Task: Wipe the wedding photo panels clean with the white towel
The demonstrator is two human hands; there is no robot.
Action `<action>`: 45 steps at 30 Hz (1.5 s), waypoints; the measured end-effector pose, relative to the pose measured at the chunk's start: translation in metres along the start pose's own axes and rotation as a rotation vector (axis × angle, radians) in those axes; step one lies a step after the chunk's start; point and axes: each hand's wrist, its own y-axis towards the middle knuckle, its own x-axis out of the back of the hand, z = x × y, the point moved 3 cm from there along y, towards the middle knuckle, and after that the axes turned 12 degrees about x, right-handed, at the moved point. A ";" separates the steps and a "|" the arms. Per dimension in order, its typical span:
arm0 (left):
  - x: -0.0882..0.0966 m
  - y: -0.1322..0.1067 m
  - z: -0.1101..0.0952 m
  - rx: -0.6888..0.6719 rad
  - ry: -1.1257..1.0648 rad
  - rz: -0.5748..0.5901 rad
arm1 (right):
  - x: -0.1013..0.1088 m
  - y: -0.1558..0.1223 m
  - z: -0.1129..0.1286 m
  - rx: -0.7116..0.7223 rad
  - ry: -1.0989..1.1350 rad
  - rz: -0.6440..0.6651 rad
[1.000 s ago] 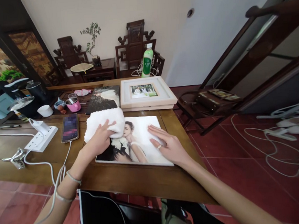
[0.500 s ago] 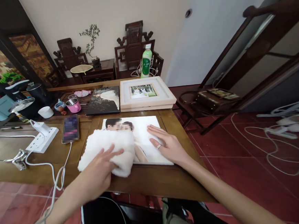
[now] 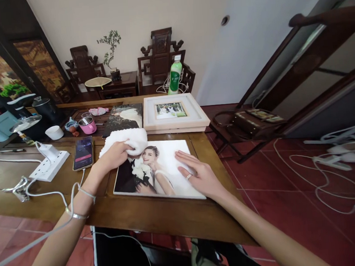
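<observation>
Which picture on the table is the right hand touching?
The nearest one, the unframed panel with white flowers: the right hand rests on it. The dark panel and framed picture lie farther back.

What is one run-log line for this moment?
left hand: on white cloth | right hand: on photo panel | cloth: over panel's far-left corner

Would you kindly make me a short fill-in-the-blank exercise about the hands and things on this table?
1. The left hand holds a towel whose colour is ____.
2. The right hand, resting on the photo, wears a ____.
3. The colour of the mug is ____.

Missing words: white; ring; pink.
</observation>
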 end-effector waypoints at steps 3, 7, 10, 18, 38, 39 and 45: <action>-0.008 -0.015 -0.003 0.023 0.025 0.061 | 0.000 0.000 0.000 0.009 -0.009 0.007; -0.018 -0.069 -0.024 0.045 0.060 0.240 | 0.001 0.001 0.001 0.015 -0.015 0.006; -0.019 -0.116 -0.047 0.010 0.027 0.325 | 0.000 0.001 0.001 0.007 -0.003 -0.004; -0.024 -0.117 -0.054 -0.017 0.044 0.331 | 0.000 0.001 0.000 0.010 -0.017 0.001; -0.038 -0.124 -0.047 0.115 0.133 0.309 | 0.000 0.001 0.000 0.020 -0.024 0.016; -0.039 -0.138 -0.055 0.120 0.133 0.333 | 0.000 0.000 0.000 0.021 -0.030 0.018; -0.033 -0.141 -0.079 0.087 0.121 0.379 | 0.000 0.000 0.000 0.034 -0.060 0.028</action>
